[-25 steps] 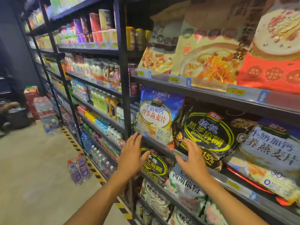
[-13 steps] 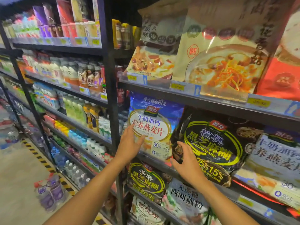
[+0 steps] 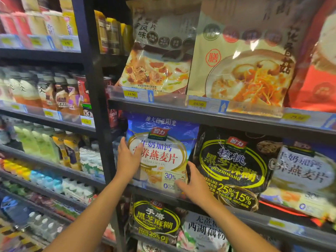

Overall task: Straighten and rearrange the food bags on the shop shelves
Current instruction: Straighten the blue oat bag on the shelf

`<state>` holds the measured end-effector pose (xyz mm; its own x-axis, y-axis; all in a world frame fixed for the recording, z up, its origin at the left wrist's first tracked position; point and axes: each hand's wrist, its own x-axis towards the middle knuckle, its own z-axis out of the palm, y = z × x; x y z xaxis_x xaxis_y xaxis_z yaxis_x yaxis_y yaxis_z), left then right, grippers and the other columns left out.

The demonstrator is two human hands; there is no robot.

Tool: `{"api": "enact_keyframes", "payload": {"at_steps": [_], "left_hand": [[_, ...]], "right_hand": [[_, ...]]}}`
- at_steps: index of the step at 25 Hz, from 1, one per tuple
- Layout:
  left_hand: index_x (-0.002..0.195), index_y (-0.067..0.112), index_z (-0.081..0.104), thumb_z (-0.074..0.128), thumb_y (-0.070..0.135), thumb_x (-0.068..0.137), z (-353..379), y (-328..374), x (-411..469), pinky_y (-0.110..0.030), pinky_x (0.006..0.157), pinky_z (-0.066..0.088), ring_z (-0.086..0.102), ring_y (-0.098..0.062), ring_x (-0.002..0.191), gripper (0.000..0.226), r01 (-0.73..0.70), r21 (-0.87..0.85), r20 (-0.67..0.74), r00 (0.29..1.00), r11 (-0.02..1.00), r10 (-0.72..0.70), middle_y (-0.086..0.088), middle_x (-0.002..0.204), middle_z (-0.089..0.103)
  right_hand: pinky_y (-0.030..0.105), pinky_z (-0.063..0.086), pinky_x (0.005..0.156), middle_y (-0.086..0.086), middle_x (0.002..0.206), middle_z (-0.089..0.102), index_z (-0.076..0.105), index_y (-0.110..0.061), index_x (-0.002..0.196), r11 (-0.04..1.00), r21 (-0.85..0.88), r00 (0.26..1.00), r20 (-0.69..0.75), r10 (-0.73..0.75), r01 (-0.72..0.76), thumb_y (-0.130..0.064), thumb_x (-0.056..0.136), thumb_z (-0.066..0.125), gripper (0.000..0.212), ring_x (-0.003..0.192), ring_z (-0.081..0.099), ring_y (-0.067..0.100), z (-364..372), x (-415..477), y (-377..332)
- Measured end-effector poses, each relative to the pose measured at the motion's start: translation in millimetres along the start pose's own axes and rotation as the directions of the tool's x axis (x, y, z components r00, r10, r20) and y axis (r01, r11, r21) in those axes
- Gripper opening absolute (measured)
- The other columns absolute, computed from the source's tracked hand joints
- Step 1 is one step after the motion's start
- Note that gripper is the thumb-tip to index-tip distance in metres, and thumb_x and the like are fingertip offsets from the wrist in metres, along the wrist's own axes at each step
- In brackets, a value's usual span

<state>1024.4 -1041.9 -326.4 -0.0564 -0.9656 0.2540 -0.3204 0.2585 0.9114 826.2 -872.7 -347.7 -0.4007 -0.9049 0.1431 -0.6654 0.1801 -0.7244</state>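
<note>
A blue-and-white oat bag [image 3: 161,153] is seen standing at the left end of the middle shelf [image 3: 236,122], close beside the black upright post [image 3: 101,142]. The left hand [image 3: 128,158] is laid flat against the bag's left edge, fingers spread and extended, thumb on the printed front; nothing is clasped. The right hand [image 3: 195,185] is placed at the bag's lower right corner, fingers open and reaching along its bottom front, just where the bag meets the black sesame bag [image 3: 234,170]. Whether the corner is pinched cannot be told. The two bags are pressed edge to edge, with no gap between them. Little room is left above the oat bag, its top reaching under the shelf overhead. Beyond the black bag a second oat bag [image 3: 305,171] is overlapped at its left side. On the shelf above, a soup-picture bag [image 3: 158,70] is leaned against a larger one [image 3: 245,73].
</note>
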Motion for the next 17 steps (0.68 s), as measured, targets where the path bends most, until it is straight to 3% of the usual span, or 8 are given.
{"api": "enact_keyframes", "payload": {"at_steps": [2,4,7,11,15,17], "left_hand": [[0.164,0.013,0.015,0.06,0.058,0.097,-3.0,-6.2,13.2,-0.054,0.122,0.032,0.031,-0.033,0.154,0.093,0.055,-0.031,0.047,0.997,0.998,-0.054,-0.012,0.169,0.026],[0.161,0.016,0.023,0.061,0.077,0.084,-6.5,-12.3,21.8,-0.055,0.118,0.038,0.041,-0.034,0.148,0.105,0.103,-0.086,0.132,0.987,0.991,-0.091,-0.012,0.164,0.038],[0.143,0.025,0.042,0.057,0.097,0.063,-2.5,-33.2,38.4,-0.055,0.105,0.052,0.061,-0.028,0.128,0.11,0.169,-0.126,0.193,0.971,0.977,-0.143,-0.005,0.142,0.061],[0.131,0.019,0.048,0.064,0.082,0.074,-7.8,-18.9,32.5,-0.053,0.099,0.055,0.065,-0.029,0.115,0.086,0.193,-0.174,0.236,0.96,0.966,-0.15,-0.005,0.125,0.065],[0.143,0.018,0.042,0.052,0.105,0.05,5.2,-36.8,45.9,-0.057,0.104,0.052,0.061,-0.033,0.127,0.128,0.179,-0.178,0.227,0.964,0.968,-0.136,-0.009,0.14,0.061],[0.146,0.021,0.038,0.049,0.109,0.04,8.6,-39.0,51.1,-0.058,0.104,0.052,0.06,-0.034,0.13,0.138,0.202,-0.16,0.228,0.96,0.966,-0.163,-0.009,0.145,0.059]], "right_hand": [[0.004,0.042,0.075,-0.01,0.129,0.059,0.042,-0.018,0.147,0.999,-0.016,0.999,0.001,0.044,-0.044,-0.021,0.085,0.079,0.072,0.116,0.059,0.008,4.8,-3.5,-10.9],[-0.002,0.038,0.067,-0.012,0.117,0.055,0.045,-0.016,0.141,0.997,-0.037,0.998,-0.009,0.066,-0.067,-0.019,0.087,0.079,0.064,0.099,0.055,0.0,10.5,-6.0,-17.6],[0.002,0.039,0.067,-0.013,0.113,0.053,0.046,-0.017,0.138,0.993,-0.038,0.992,-0.06,0.107,-0.109,-0.019,0.088,0.079,0.06,0.099,0.053,0.002,16.7,-10.2,-26.6],[0.016,0.036,0.072,-0.012,0.112,0.052,0.05,-0.015,0.136,0.989,-0.057,0.984,-0.124,0.13,-0.138,-0.021,0.091,0.077,0.052,0.102,0.045,0.003,23.0,-13.0,-33.7],[0.009,0.039,0.069,-0.012,0.112,0.056,0.051,-0.014,0.135,0.987,-0.023,0.976,-0.148,0.157,-0.162,-0.018,0.091,0.077,0.051,0.103,0.053,0.007,28.3,-9.9,-34.0],[0.015,0.045,0.076,-0.009,0.115,0.062,0.051,-0.015,0.134,0.985,0.022,0.972,-0.158,0.171,-0.17,-0.017,0.09,0.078,0.052,0.108,0.062,0.012,30.1,-7.8,-33.7]]}}
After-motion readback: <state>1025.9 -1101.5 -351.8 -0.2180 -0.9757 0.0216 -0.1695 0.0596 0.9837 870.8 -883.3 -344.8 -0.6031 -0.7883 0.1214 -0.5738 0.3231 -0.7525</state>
